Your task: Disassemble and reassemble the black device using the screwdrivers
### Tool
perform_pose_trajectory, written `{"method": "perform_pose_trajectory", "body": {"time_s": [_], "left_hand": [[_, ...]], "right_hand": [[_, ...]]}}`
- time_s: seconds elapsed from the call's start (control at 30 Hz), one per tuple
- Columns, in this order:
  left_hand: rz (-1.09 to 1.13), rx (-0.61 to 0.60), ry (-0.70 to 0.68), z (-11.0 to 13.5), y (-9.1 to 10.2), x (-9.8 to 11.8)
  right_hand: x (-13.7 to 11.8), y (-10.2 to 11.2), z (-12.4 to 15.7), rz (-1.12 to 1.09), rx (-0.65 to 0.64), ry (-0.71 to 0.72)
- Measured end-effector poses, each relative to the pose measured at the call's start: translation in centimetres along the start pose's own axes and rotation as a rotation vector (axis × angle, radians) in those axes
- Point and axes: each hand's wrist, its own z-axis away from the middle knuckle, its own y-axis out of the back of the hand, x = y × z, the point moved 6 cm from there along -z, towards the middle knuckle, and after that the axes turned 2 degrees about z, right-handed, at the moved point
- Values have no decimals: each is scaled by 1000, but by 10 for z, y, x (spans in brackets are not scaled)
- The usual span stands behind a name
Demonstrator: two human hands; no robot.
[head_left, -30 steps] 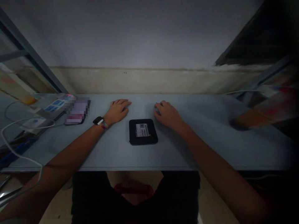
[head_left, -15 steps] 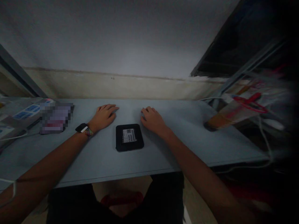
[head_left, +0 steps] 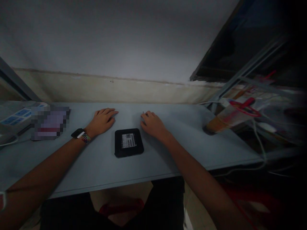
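Note:
A flat black square device [head_left: 129, 142] with a white label lies on the grey table [head_left: 168, 150], between my two hands. My left hand [head_left: 102, 120] rests palm down just left of it, fingers stretched flat, holding nothing; a dark watch with a striped band sits on that wrist. My right hand [head_left: 153, 124] lies just right of the device, fingers loosely curled down onto the table, touching a small light thing I cannot make out.
A blurred-out card or pack [head_left: 49, 123] and a grey unit with blue labels [head_left: 14, 118] sit at the far left. At the right, a brown tube-like object [head_left: 219, 123] lies beside a cluttered shelf [head_left: 261, 108] with cables. A wall closes the back.
The view has swung to the right, so everything sits further left in the picture. Both hands and the black device have kept their places on the table.

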Motion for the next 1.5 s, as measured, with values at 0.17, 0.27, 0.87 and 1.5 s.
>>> {"method": "perform_pose_trajectory", "body": {"time_s": [0.17, 0.27, 0.87, 1.5], "left_hand": [[-10, -11, 6, 0, -1, -2], [-20, -34, 12, -1, -2, -2], [-30, -39, 18, -1, -4, -3], [-33, -36, 17, -2, -2, 3]], "right_hand": [[-1, 3, -3, -37, -4, 25], [-4, 4, -5, -77, -5, 79], [-12, 7, -5, -238, 28, 295], [25, 14, -2, -315, -94, 130]]}}
